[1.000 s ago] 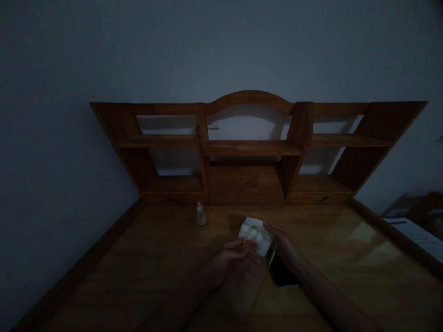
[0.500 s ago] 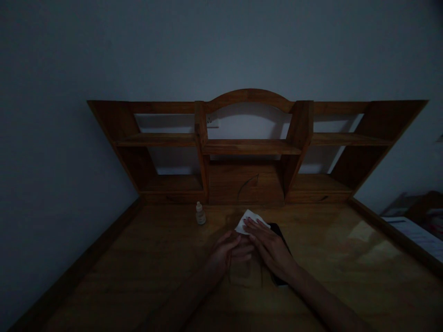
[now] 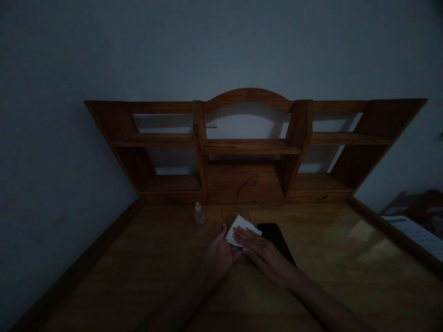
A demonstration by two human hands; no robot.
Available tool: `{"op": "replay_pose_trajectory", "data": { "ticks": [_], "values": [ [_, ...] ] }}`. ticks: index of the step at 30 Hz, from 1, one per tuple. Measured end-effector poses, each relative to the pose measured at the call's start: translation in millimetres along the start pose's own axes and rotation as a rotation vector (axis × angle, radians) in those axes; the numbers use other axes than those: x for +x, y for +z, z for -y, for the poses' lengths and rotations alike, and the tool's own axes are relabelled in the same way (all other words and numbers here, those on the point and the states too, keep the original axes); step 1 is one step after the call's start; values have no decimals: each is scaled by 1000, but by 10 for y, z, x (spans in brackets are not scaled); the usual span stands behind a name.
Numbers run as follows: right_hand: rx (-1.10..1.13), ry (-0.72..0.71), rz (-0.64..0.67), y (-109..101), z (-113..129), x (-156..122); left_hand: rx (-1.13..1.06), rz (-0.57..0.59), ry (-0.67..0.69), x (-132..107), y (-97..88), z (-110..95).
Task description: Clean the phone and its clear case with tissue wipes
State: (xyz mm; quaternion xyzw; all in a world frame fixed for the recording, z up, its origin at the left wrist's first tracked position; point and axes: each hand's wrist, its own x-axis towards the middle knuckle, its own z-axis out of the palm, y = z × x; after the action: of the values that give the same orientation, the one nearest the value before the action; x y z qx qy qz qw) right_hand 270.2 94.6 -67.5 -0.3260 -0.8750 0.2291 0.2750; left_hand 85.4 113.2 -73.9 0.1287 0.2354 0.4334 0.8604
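Observation:
A folded white cloth (image 3: 239,227) lies on the wooden desk (image 3: 138,276) in the middle. My right hand (image 3: 258,251) lies flat on its near edge, fingers stretched out. My left hand (image 3: 218,253) touches the cloth's left corner from beside it, fingers mostly hidden under the right hand. A black phone (image 3: 277,240) lies flat on the desk just right of my right hand, uncovered. A small white dropper bottle (image 3: 200,214) stands upright to the left of the cloth.
A wooden shelf unit (image 3: 247,147) with bare compartments stands against the wall at the desk's back. Raised wooden rails run along the desk's left and right edges. Papers (image 3: 415,233) lie beyond the right rail. The room is dim.
The phone was held tilted up with the cloth on it, then laid flat. Both hands and the cloth have since slid left off the phone, which now lies uncovered.

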Motion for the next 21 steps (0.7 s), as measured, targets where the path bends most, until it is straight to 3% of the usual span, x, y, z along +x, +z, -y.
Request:
{"op": "replay_pose_trajectory", "data": {
  "ticks": [4,9,17,21],
  "values": [
    [136,-19,36,38,129,-1,8,-30,85,-8,10,-41],
    [237,22,15,68,160,-30,133,27,138,54,-126,-20],
    [334,47,-4,-87,307,25,226,78,216,124,-258,4],
    [282,92,-76,-140,251,2,265,115,229,92,-234,-22]
  ]
}}
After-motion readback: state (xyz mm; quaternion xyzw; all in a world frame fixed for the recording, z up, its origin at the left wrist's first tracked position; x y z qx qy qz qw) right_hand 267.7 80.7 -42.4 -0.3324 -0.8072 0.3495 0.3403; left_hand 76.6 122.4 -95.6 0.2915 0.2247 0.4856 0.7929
